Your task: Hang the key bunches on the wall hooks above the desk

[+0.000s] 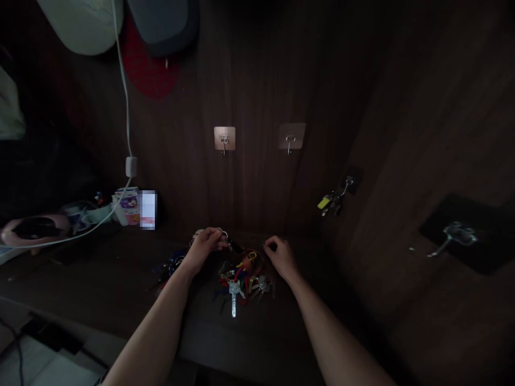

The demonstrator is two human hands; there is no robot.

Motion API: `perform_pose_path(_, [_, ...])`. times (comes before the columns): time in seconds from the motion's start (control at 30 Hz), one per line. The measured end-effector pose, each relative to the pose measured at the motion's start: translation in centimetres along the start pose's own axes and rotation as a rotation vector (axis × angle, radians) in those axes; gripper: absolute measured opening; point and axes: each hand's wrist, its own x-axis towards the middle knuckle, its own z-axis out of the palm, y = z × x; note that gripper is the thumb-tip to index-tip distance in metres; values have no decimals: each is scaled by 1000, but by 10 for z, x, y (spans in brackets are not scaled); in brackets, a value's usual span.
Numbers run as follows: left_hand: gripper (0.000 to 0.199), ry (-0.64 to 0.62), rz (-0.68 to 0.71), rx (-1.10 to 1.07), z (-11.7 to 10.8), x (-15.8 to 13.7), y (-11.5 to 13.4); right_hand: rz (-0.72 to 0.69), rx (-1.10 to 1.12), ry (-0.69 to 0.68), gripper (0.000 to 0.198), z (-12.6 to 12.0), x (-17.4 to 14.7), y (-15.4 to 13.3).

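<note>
My left hand is closed on a key ring, with a dark piece hanging beside it. To the right, my right hand has thumb and forefinger pinched together; a tiny bright speck shows at the tips, too small to name. Between and below both hands lies a heap of keys with red, blue and yellow tags or cords. A second dark bunch with blue rings sits under and left of my left wrist, partly hidden by the forearm.
Two hooks are stuck on the back wall. On the right wall, one hook carries keys with a yellow tag; another hook is nearer. Small boxes, a lit screen and a white cable are at left.
</note>
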Motion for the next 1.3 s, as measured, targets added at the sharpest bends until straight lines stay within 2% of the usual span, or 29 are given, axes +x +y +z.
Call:
perform_pose_path(0.13, [31,40,63,184,-3,3,-5,78,111,31,10,-2,1,-2])
perform_pose_path(0.23, [24,105,160,472,-9,7,-11,177,331,58,15,-6,4,-4])
perform_pose_path(0.37, [16,173,241,784,-15,9,-18,387,688,68,20,-15,7,-10])
perform_pose_path(0.5, [18,177,434,875,-12,8,-21,542,1066,14,19,-24,5,-18])
perform_pose_path(0.6, [23,146,525,832,-1,2,-15,577,1217,-51,16,-31,3,-26])
perform_pose_path(0.8, [24,-4,607,769,36,-18,-5,550,1302,-283,17,-38,-4,-47])
perform_pose_path(0.9, [23,-57,618,737,47,-25,-5,533,1290,-350,19,-39,-6,-55])
perform_pose_path(1.13, [23,-29,559,641,46,-27,-3,501,1116,-357,21,-34,-9,-60])
perform_pose_path(1.3, [19,-59,506,601,47,-26,-2,391,920,-376,19,-28,-13,-61])
